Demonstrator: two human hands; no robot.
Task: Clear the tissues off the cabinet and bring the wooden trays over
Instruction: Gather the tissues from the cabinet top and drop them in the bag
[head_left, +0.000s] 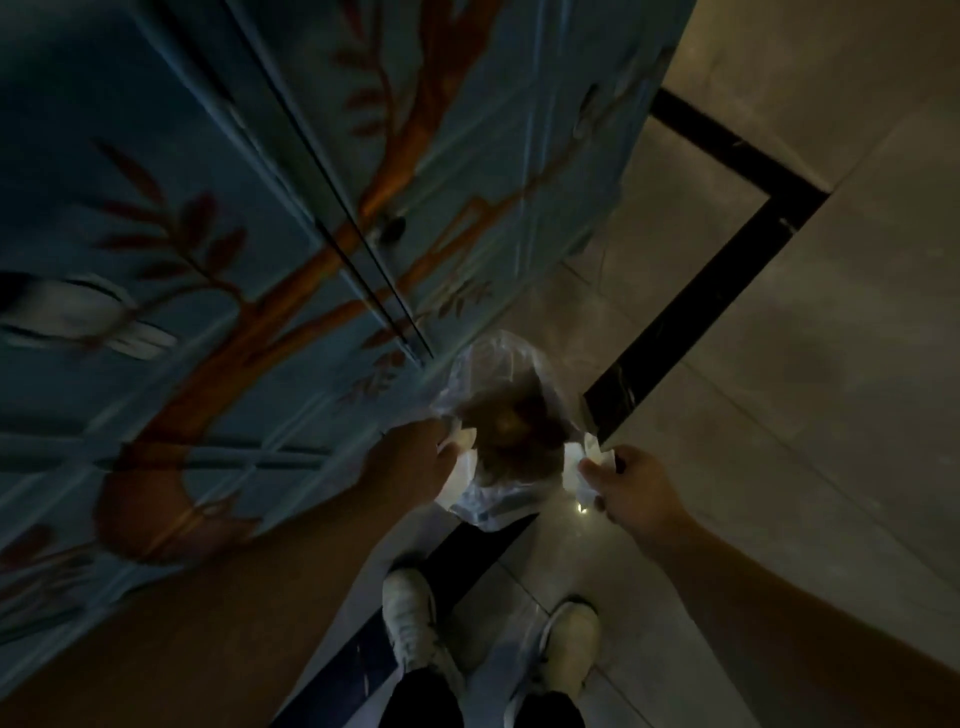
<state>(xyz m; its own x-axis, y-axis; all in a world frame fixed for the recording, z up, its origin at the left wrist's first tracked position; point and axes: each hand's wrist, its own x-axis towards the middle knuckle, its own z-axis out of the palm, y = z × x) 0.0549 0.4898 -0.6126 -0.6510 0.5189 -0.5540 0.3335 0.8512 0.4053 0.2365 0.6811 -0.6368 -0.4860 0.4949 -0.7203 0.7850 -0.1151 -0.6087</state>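
Head view, looking steeply down; dim light, some blur.

Far left: blue cabinet (218, 218) front fills the frame, painted with orange-brown branches, dark red leaves and a white bird (88, 317). A dark seam between 2 doors runs diagonally down toward the middle. Cabinet top is out of frame; no wooden trays in view.

Left of centre: left hand (410, 457) reaches down from the lower left, just beside the cabinet's lower edge. Fingers are closed on a crumpled white tissue (460, 439), held at the left rim of the bin.

Centre: small bin lined with a thin, translucent plastic bag (493, 499) stands on the floor, close to the cabinet base. Bag mouth is open; brownish contents inside, too blurred to identify.

Right of centre: right hand (636, 486) comes in from the lower right, fingers pinched on a second white tissue (597, 457) at the bag's right rim. Both tissues are over or touching the bag edge; cannot tell which.

Below: 2 pale shoes (410, 618) with dark trouser legs.

Right: grey tiled floor (805, 364) with a black inlaid border strip (737, 249) turning a corner.
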